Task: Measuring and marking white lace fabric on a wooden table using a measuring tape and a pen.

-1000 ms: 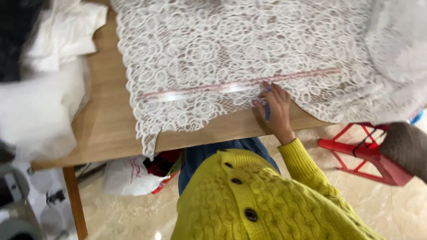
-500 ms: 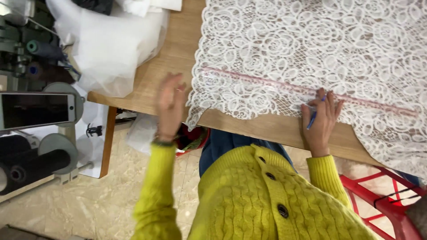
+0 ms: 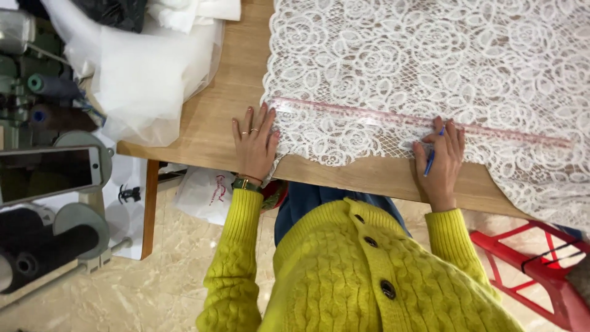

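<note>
1. At the far left, beside the desk (image 3: 203, 132), stand a sewing machine (image 3: 24, 67) with thread spools and a phone (image 3: 49, 175) on a holder; a heap of white cloth (image 3: 147, 67) covers the desk's left corner.
2. The left hand (image 3: 253, 144) lies open and flat, fingers spread, pinning the left edge of the lace (image 3: 430, 67) to the wood.
3. A clear ruler (image 3: 418, 122) lies across the lace, from near the left hand to well past the right.
4. The right hand (image 3: 441, 161) is closed around a blue pen (image 3: 430, 161), its tip at the ruler's lower edge.
5. At the right, a red stool (image 3: 541, 270) stands on the floor.
6. Risk, as I judge it: neither hand presses the ruler's long middle, so it could slide on the slippery lace and skew the line; the pen could also snag in the open holes.
</note>
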